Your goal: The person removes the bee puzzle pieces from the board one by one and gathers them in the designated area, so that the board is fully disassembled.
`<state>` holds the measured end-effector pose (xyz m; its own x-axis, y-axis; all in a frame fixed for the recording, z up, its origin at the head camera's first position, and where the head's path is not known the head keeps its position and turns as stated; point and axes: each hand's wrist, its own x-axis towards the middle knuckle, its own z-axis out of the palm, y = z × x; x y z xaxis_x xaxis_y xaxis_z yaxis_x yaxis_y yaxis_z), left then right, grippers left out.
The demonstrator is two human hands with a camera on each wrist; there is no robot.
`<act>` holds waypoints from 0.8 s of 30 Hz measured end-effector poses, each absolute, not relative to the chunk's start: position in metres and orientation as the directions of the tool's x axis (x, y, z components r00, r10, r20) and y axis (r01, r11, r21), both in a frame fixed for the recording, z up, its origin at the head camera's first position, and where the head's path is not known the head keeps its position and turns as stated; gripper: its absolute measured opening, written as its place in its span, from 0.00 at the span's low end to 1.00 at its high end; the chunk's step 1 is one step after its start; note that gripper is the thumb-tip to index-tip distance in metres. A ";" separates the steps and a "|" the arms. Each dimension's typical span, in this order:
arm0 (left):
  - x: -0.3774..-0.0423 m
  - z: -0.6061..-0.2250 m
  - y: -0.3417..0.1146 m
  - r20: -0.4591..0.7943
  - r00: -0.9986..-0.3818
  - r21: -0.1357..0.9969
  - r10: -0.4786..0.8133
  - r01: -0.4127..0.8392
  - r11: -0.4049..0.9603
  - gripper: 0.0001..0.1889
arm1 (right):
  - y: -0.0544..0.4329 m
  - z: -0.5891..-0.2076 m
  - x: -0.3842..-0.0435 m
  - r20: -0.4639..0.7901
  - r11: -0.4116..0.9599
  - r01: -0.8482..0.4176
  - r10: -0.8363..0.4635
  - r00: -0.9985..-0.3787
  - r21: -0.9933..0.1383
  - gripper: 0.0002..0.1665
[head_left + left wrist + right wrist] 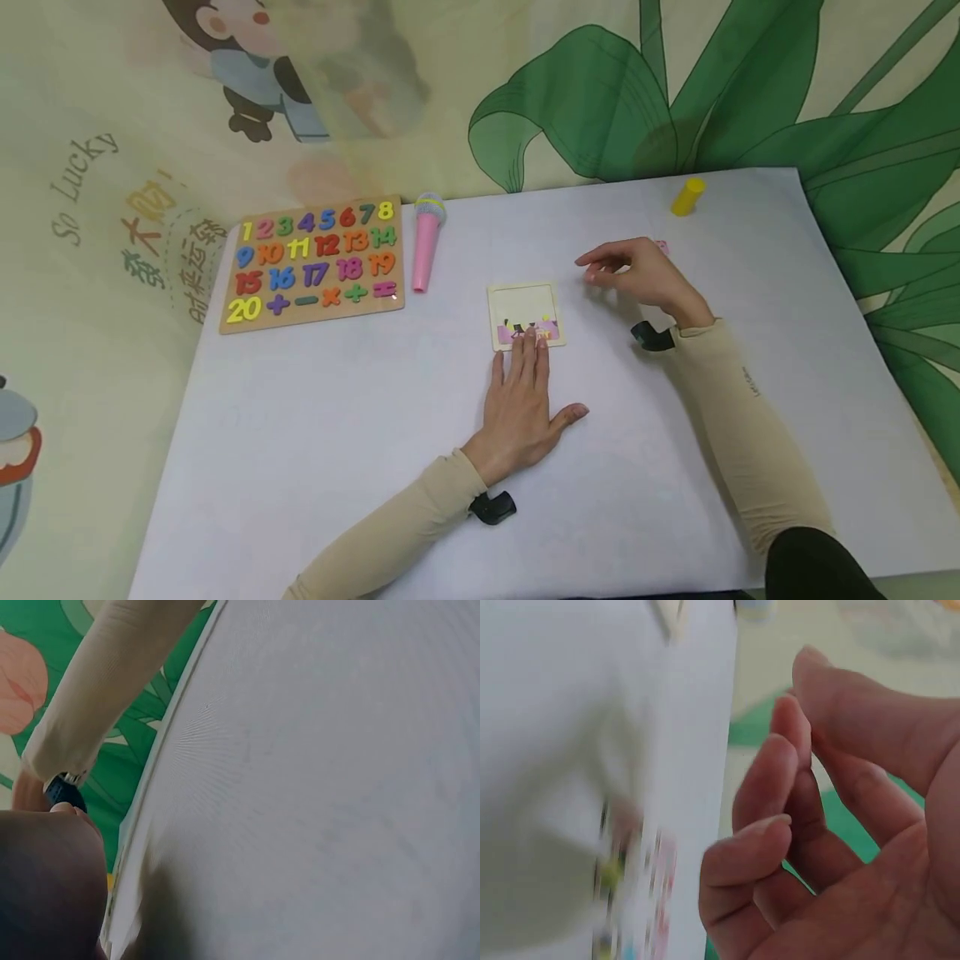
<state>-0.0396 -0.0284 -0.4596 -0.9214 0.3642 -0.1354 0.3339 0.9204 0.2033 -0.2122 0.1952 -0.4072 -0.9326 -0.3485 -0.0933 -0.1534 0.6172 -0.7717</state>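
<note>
A small square board [523, 302] with a pale frame lies mid-table, its lower part covered by a pink printed strip [555, 330]. My left hand [517, 417] lies palm down with straight fingers, the fingertips on the board's near edge and over part of the strip. To the right of the board, my right hand [637, 271] is raised over the table with fingers loosely bent and nothing between them. In the right wrist view, blurred colourful pieces [664, 892] lie on the table beyond the fingers. A small pink piece [662, 247] shows just behind the right hand, mostly hidden by it.
At the back left lies a wooden number board [311, 265] with coloured numerals and signs. Beside it is a pink toy microphone [426, 242]. A yellow cylinder [687, 197] stands near the table's back edge on the right. A patterned wall hanging backs the white table [300, 417].
</note>
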 end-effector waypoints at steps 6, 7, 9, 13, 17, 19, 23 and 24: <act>-0.039 -0.459 -0.027 -0.122 -0.923 0.171 0.365 0.343 0.924 0.57 | 0.152 -0.416 -0.214 -0.077 0.566 -0.292 -0.538 -0.839 -0.771 0.13; -0.039 -0.459 -0.027 -0.115 -0.924 0.166 0.366 0.345 0.924 0.57 | 0.146 -0.417 -0.214 -0.086 0.561 -0.301 -0.560 -0.824 -0.771 0.12; -0.038 -0.460 -0.028 -0.106 -0.924 0.166 0.368 0.349 0.922 0.58 | 0.134 -0.420 -0.214 -0.110 0.561 -0.314 -0.595 -0.796 -0.766 0.12; -0.038 -0.459 -0.028 -0.093 -0.923 0.170 0.374 0.355 0.919 0.58 | 0.117 -0.425 -0.213 -0.144 0.563 -0.327 -0.634 -0.759 -0.759 0.12; -0.038 -0.460 -0.028 -0.097 -0.922 0.156 0.374 0.357 0.921 0.58 | 0.107 -0.426 -0.210 -0.155 0.551 -0.347 -0.670 -0.726 -0.759 0.11; -0.037 -0.460 -0.029 -0.102 -0.922 0.144 0.373 0.357 0.923 0.58 | 0.103 -0.426 -0.209 -0.158 0.547 -0.357 -0.684 -0.712 -0.758 0.11; -0.037 -0.462 -0.030 -0.108 -0.923 0.127 0.370 0.356 0.926 0.57 | 0.097 -0.426 -0.208 -0.162 0.547 -0.366 -0.693 -0.702 -0.753 0.07; -0.037 -0.462 -0.030 -0.104 -0.924 0.123 0.369 0.356 0.926 0.57 | 0.096 -0.426 -0.209 -0.162 0.548 -0.368 -0.694 -0.702 -0.751 0.06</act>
<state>-0.0374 -0.0302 -0.4621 -0.9237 0.3689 -0.1037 0.3562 0.9263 0.1228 -0.2085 0.0959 -0.4255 -0.7018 -0.6938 -0.1619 -0.3684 0.5479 -0.7510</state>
